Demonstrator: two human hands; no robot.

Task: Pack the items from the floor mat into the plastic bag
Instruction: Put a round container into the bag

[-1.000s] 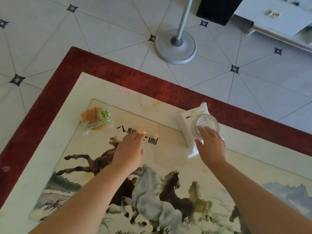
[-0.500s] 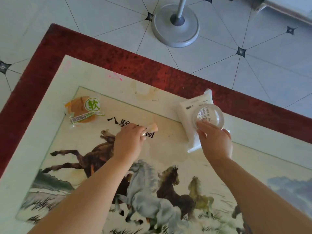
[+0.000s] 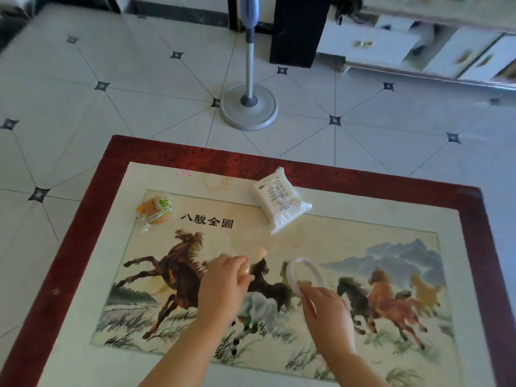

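My left hand point(image 3: 223, 283) grips a small peach-coloured object point(image 3: 258, 256) whose rounded tip sticks out past the fingers. My right hand point(image 3: 325, 305) holds a clear round container point(image 3: 304, 276) with a white rim, tilted on its side above the floor mat point(image 3: 83, 275). A white packet point(image 3: 280, 201) with printed text lies flat on the mat near its far edge. An orange wrapped snack point(image 3: 156, 210) with a green round label lies at the mat's far left. No plastic bag is in view.
The mat has a red border and a picture of running horses. A fan stand point(image 3: 248, 107) with a round grey base stands on the tiled floor beyond the mat. A black box point(image 3: 297, 32) and white drawers point(image 3: 371, 46) are at the back right.
My right hand has lifted the round container off the white packet and drawn it toward me. My left hand has pulled back with the peach object. The camera has tilted up.
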